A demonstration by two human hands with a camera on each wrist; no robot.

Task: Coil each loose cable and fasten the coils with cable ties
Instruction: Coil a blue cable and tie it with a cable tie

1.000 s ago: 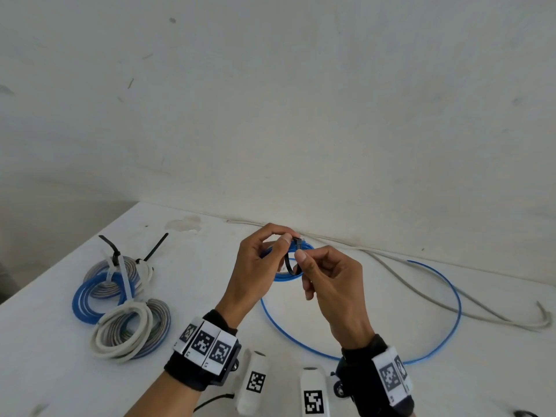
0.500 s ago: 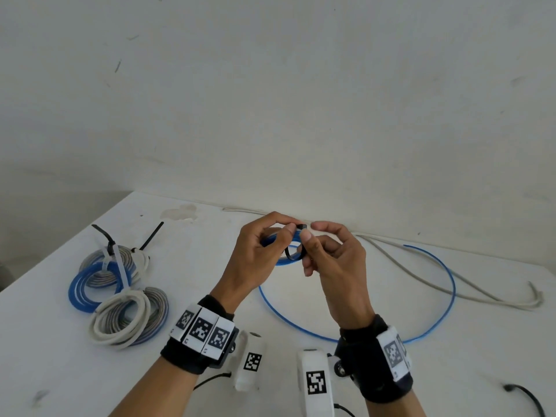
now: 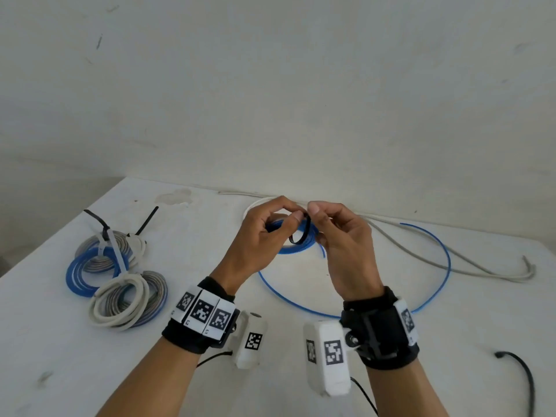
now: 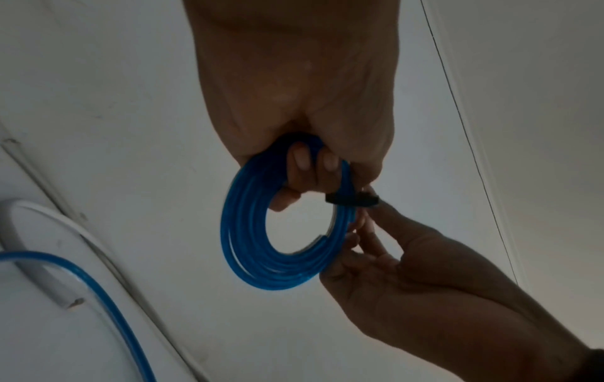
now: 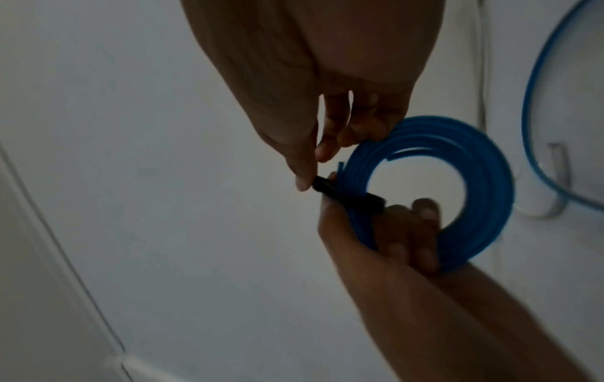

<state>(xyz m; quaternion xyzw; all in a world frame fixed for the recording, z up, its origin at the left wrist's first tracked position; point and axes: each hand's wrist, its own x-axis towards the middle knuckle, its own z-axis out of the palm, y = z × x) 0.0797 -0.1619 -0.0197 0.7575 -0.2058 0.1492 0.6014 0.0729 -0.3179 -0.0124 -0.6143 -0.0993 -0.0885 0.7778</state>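
Note:
My left hand grips a small blue cable coil, held up above the white table. A black cable tie is looped round the coil's strands. My right hand pinches the tie's end between thumb and forefinger right beside the left fingers. A loose blue cable lies in a wide loop on the table under the hands. A grey cable runs loose along the back edge.
Tied coils, blue, grey and white, lie together at the left with black tie tails sticking up. A black cable tie lies at the right front. The wall stands close behind the table.
Both hands rose slightly with the coil. The right hand turned and its thumb and forefinger moved up onto the tie's end; the tie loop now hangs visibly round the strands.

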